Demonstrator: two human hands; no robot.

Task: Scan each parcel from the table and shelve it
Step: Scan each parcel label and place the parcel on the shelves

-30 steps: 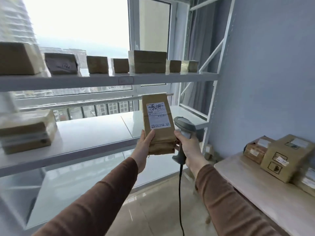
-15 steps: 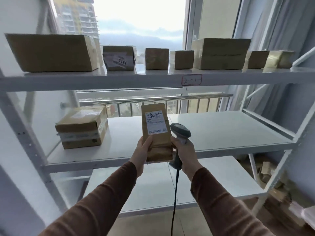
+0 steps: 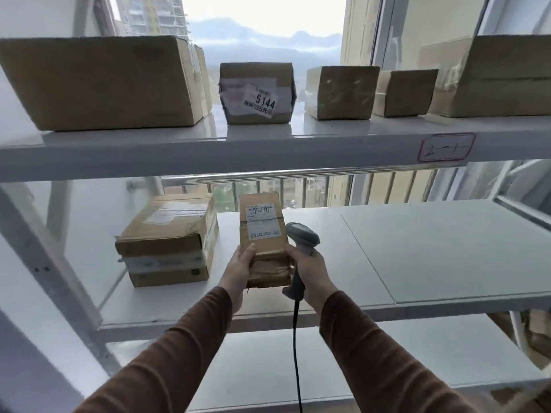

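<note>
White shelving rack (image 3: pixel 208 156) across whole view, three boards visible. Upper board: large carton (image 3: pixel 101 84) at left, then carton marked 5144 (image 3: pixel 256 93), two small cartons (image 3: pixel 341 92) side by side, one larger carton (image 3: pixel 495 79) at right. Middle shelf (image 3: pixel 447 248): taped brown carton (image 3: pixel 170 239) at left. Held parcel (image 3: pixel 264 239) upright over middle shelf, just right of taped carton, white label facing camera; contact with board cannot be told. Left hand (image 3: pixel 238 269) grip: grasping parcel's lower left edge, thumb on front. Right hand (image 3: pixel 310 272) grip: clenched round handle of grey scanner (image 3: pixel 301 236), fingers against parcel's right edge; cable (image 3: pixel 296 338) hanging below.
</note>
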